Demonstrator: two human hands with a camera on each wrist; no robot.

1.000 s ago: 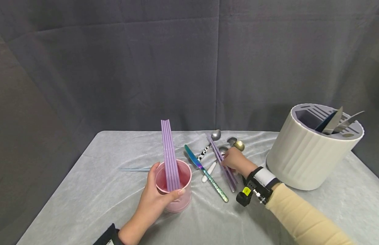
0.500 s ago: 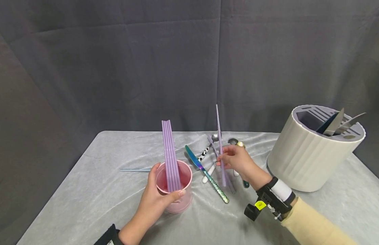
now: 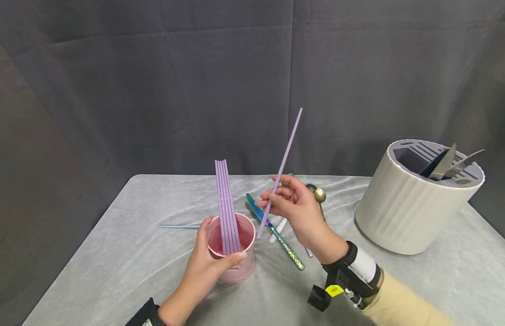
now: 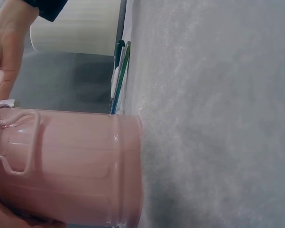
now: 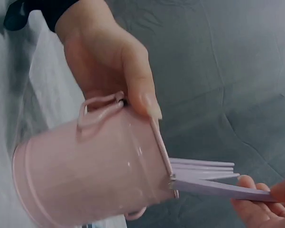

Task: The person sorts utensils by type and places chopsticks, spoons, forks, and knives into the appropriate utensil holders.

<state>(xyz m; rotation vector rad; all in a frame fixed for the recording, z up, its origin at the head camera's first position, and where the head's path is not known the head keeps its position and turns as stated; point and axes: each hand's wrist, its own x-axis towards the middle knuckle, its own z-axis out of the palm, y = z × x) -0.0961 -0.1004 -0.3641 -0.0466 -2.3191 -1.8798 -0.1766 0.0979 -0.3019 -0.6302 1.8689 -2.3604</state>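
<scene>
My left hand (image 3: 201, 269) grips a pink bucket-shaped cup (image 3: 241, 272) with small side handles; its thumb lies on the near rim. Several lilac chopsticks (image 3: 227, 203) stand in the cup, leaning slightly left. Between thumb and fingers my right hand (image 3: 303, 215) pinches another lilac chopstick (image 3: 289, 146), slanted with its top to the right. Its lower end shows just right of the cup's rim in the head view and overlaps the mouth of the pink cup (image 5: 90, 171) in the right wrist view. Beneath that hand lies an iridescent knife (image 3: 282, 244) with a glittery green handle.
Also on the grey cloth are a white-handled utensil (image 3: 279, 229), a gold spoon (image 3: 319, 195) and another chopstick's end (image 3: 308, 252). A pale blue stick (image 3: 179, 226) lies left of the cup. At right stands a white ribbed holder (image 3: 415, 213) with several blades (image 3: 444, 163).
My right hand has lifted one lilac chopstick off the pile and carried it up and left to beside the cup, tilting it. The left hand and cup have stayed put.
</scene>
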